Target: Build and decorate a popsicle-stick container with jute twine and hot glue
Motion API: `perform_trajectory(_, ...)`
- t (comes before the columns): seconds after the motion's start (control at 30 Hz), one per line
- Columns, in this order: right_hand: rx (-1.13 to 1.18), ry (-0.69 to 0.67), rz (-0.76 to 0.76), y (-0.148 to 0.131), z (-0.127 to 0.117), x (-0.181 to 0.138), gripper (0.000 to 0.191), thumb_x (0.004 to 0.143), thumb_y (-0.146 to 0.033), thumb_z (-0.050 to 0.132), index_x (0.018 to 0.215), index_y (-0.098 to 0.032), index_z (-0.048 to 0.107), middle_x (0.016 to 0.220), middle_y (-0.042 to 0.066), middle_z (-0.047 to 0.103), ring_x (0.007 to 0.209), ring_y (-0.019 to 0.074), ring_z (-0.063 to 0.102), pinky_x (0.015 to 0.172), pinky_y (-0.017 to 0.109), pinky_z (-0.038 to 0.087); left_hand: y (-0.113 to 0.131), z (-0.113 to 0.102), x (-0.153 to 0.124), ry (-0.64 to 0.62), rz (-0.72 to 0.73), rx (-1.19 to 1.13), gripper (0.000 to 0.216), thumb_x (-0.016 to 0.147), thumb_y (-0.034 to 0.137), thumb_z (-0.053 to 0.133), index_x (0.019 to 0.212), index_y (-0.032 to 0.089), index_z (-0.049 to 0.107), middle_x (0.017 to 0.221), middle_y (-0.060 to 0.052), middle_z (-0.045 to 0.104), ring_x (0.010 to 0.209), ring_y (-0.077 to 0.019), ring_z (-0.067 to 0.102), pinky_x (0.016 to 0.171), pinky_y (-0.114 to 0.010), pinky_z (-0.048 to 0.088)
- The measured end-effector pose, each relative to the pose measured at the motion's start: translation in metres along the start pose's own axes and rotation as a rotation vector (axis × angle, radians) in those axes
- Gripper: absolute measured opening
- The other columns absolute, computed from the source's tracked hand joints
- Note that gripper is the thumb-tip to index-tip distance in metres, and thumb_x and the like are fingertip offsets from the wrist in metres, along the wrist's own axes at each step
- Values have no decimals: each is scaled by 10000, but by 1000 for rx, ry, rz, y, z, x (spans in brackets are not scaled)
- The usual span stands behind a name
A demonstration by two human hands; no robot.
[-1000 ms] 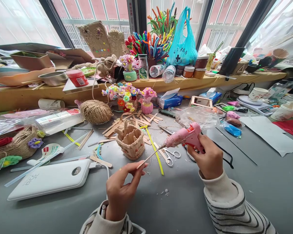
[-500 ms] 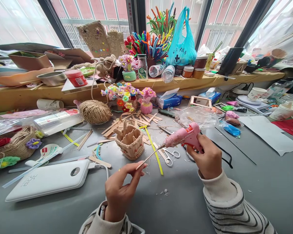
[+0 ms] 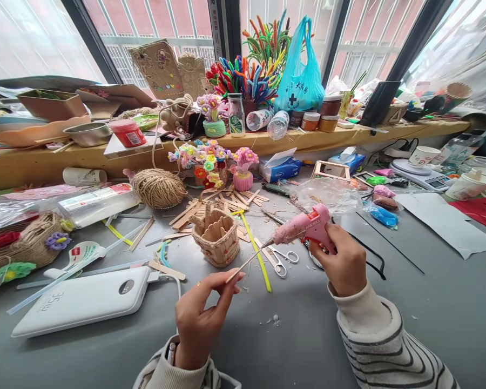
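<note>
The left hand (image 3: 198,316) is closed in a pinch, thumb and fingertips gripping the near end of a thin wooden stick (image 3: 247,263). The stick rises from the hand toward 2 o'clock, above the grey surface (image 3: 299,335). The right hand (image 3: 344,265) is wrapped around the grip of a pink glue gun (image 3: 303,229), whose nozzle points toward 8 o'clock and meets the stick's far tip. At 12 o'clock from the left hand stands a small stick basket (image 3: 217,237), and scissors (image 3: 281,259) lie on the surface just below the gun. The gluing looks best done with a gentle squeeze, so that only a small bead forms at the tip. Holding the stick level enough should stop glue running toward the fingers, and lifting the nozzle away cleanly should avoid strings.
</note>
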State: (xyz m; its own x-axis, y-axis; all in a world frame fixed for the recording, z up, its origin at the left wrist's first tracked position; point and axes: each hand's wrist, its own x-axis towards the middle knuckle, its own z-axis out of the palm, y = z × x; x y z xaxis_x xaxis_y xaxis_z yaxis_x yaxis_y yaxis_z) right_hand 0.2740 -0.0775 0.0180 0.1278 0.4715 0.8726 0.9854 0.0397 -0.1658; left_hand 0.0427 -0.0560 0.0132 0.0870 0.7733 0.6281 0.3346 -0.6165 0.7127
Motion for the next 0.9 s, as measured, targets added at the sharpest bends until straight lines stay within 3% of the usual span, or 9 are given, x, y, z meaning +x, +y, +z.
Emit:
perform_trajectory(0.6,-20,-13,22,2,0,-1,105,721,-160,500,819,-169,536,563,-31,495,455,99,406,438,224,342,-1,-3,2,-44,55,49,75,743,147,618,795,189,652,646,21,705,480,-84,611,534,-185,519)
perform_trajectory(0.9,-21,-3,15,3,0,0,82,727,-166,507,801,-165,542,532,-39,461,442,98,385,428,221,335,-1,-2,1,-7,48,43,79,746,134,612,784,191,652,646,28,704,475,-75,609,536,-178,520)
